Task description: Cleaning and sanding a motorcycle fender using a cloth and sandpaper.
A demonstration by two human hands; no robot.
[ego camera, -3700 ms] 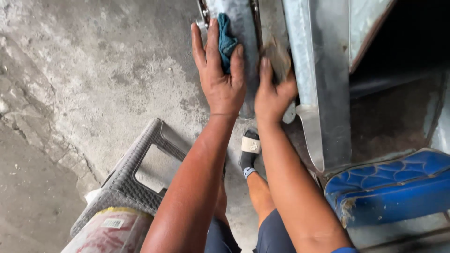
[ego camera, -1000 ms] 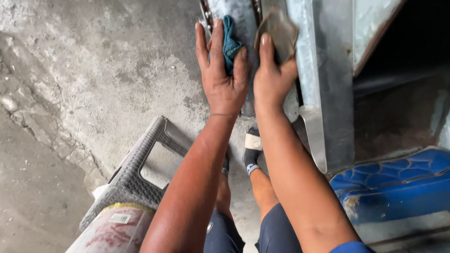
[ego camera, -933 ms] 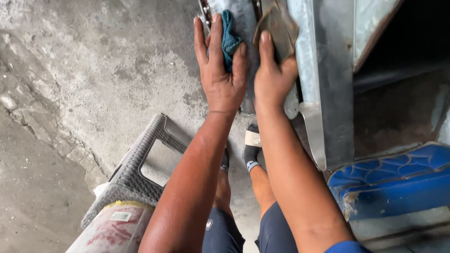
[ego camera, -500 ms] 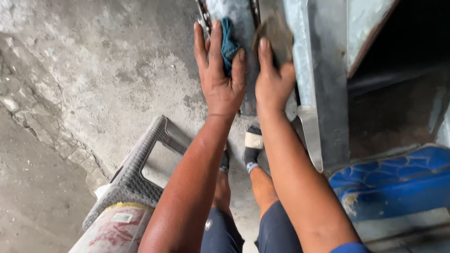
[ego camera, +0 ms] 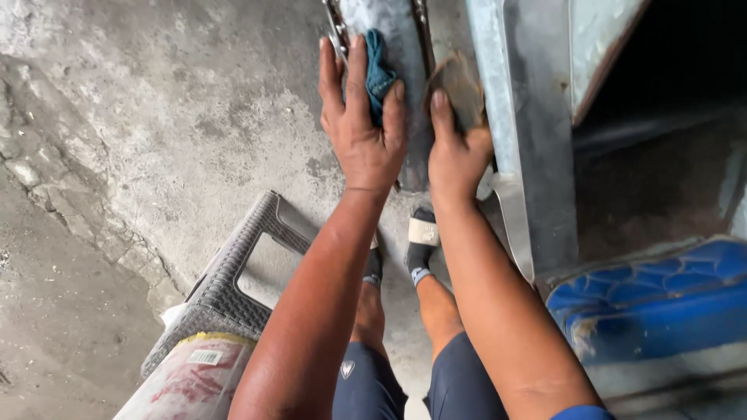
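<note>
1. Seen from the head camera, looking down: a long grey metal strip [ego camera: 405, 85] runs up a vertical grey metal panel [ego camera: 537, 155], above a rough, cracked concrete floor [ego camera: 156, 140].
2. Left hand [ego camera: 362, 124] lies flat on the strip, fingers spread, pinning a teal cloth [ego camera: 379, 74] beneath them.
3. Right hand [ego camera: 455, 152] has its fingers curled over a worn brown abrasive pad [ego camera: 459, 89], pressing it against the strip beside the panel.
4. Below the forearms stands a grey woven plastic stool [ego camera: 233, 288], with a printed white sack [ego camera: 191, 381] at its near edge.
5. At lower right sits a blue padded seat cushion [ego camera: 654, 303]; a sandalled foot [ego camera: 420, 245] shows between the arms.
</note>
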